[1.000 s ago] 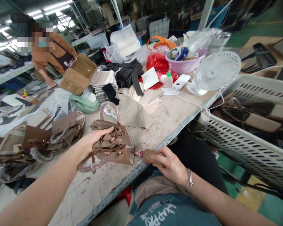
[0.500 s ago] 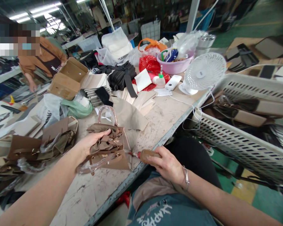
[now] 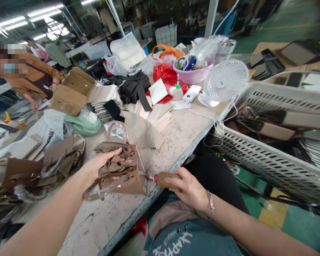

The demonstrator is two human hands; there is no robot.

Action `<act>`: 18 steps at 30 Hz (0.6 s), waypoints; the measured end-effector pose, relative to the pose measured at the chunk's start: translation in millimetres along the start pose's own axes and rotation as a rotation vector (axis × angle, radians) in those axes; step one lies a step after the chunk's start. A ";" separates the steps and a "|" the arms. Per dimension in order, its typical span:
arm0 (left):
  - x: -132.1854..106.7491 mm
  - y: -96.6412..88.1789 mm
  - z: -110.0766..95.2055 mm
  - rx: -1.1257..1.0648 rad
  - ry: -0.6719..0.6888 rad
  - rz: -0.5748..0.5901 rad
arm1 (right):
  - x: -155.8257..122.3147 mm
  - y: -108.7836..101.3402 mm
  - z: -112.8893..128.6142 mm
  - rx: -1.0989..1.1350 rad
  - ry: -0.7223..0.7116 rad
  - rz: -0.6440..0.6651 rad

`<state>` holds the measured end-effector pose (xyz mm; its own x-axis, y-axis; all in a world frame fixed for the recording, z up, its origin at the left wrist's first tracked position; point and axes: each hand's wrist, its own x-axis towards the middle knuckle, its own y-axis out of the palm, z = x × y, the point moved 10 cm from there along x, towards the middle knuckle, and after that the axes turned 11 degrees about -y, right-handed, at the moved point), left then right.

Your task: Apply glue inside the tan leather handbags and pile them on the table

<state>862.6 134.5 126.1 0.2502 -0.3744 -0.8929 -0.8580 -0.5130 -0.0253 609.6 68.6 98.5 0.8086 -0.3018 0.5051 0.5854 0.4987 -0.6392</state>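
A brown handbag (image 3: 130, 180) lies on the worktable, its fabric gathered at the top and its handles wrapped in clear plastic. My left hand (image 3: 103, 162) grips the bag from the left, thumb over the gathered fabric (image 3: 122, 161) and the other fingers largely hidden. In my right hand (image 3: 189, 186) is a tool with a thick brown handle (image 3: 167, 180), fingers closed around it. Its thin reddish front end (image 3: 151, 177) points left at the bag's side edge; whether the tip touches is too small to tell.
More brown bags (image 3: 61, 153) lie at the left. Behind are a cardboard box (image 3: 69, 92), stacked sheets (image 3: 105, 94), black straps (image 3: 134, 87), a pink basin (image 3: 194, 74) and a white fan (image 3: 225, 81). A plastic crate (image 3: 261, 156) stands right. A co-worker (image 3: 33, 78) is across the table.
The view has shifted slightly, so the scene sits a little further left. The tool's front end shows slightly more clear of the bag's edge. Both hands keep their holds.
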 end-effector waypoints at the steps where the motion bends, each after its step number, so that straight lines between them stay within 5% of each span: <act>1: -0.5 0.2 0.3 -0.007 0.000 0.006 | -0.4 -1.6 -1.9 0.007 0.009 -0.031; 9: -6.7 1.5 -3.1 0.002 0.009 -0.044 | -7.1 14.8 -1.4 0.101 0.058 0.080; 18: -9.8 6.7 -1.5 -0.010 -0.020 -0.036 | 6.9 -5.2 5.7 -0.039 -0.098 -0.039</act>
<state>855.1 133.6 135.4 0.2715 -0.3407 -0.9001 -0.8441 -0.5335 -0.0527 611.8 68.6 108.6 0.7765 -0.2385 0.5832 0.6198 0.4558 -0.6388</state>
